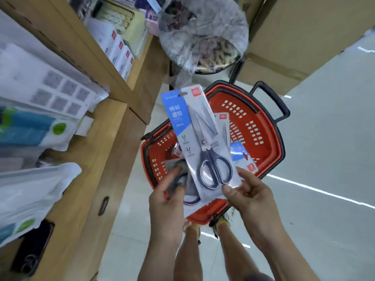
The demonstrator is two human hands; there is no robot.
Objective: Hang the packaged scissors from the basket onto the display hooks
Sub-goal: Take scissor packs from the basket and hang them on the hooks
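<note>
A packaged pair of scissors (197, 138), on a blue and white card with dark handles, is held up over the red basket (261, 138). My right hand (246, 196) pinches the card's lower right corner. My left hand (168, 196) grips a second scissors pack (187, 190) that lies behind the first, mostly hidden. More packs (242, 157) lie inside the basket on the floor. No display hooks are visible.
Wooden shelving (113, 126) with packaged goods stands at the left. A dark phone (33, 249) lies on its lower ledge. A plastic-wrapped round item (203, 33) and cardboard boxes (300, 37) stand beyond the basket. My feet are beneath the basket's near edge.
</note>
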